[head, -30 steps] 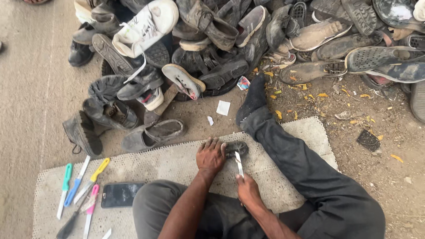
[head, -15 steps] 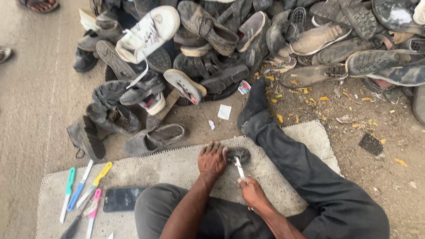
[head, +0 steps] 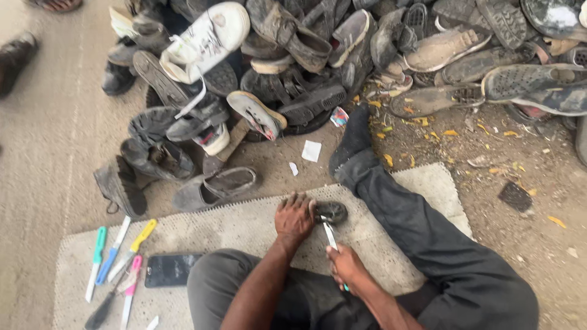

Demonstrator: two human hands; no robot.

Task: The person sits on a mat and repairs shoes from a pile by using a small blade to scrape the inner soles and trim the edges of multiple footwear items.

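1. Gripping with both hands: the left hand (head: 295, 217) presses fingers-down on a small dark worn piece of rubber or leather, like a shoe part (head: 332, 211), pinning it to the mat; the right hand (head: 347, 267) is closed round the handle of a slim pale-bladed knife (head: 331, 235), whose tip meets the piece's near edge.
2. Heaped across the top of the view lies a big pile of worn grey, black and tan shoes and sandals (head: 318, 61), a white sneaker (head: 205, 36) among them; none of these is on the mat, so as far as I can judge the bulk of them stands untouched.
3. Under the hands spreads a pale grey textured mat (head: 232, 223) on the dusty ground, with the person's dark-trousered leg (head: 422, 226) stretched across its right side.
4. Only the one dark piece is being cut; whether the blade is partway through cannot be told, and no finished pieces show on the mat.
5. Well apart at the mat's left end lie a black phone (head: 170, 270) and a row of spare knives with green, blue, yellow and pink handles (head: 119, 256), none in use.
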